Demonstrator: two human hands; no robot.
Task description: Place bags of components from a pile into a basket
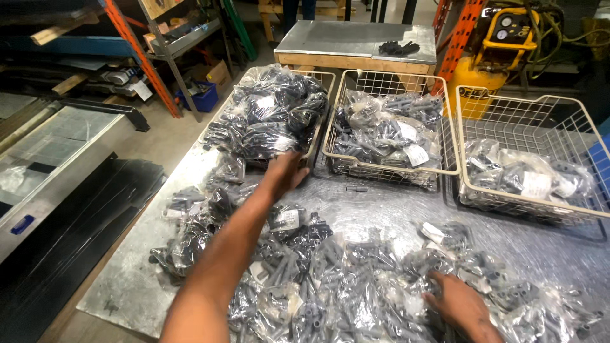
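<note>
Head view, left hand (284, 173) spread over bagged parts (270, 114) in left basket (321, 79), right hand (459, 303) flat on bag pile (356, 279).

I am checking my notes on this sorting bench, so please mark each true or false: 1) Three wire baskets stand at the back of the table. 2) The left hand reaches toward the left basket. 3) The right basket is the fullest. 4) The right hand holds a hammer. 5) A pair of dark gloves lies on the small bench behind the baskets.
1) True: left basket, middle basket, right basket.
2) True: the left hand is at its front edge.
3) False: it holds the fewest bags; the left one is heaped.
4) False: the right hand rests on the bagged grey parts.
5) True: gloves.
</note>
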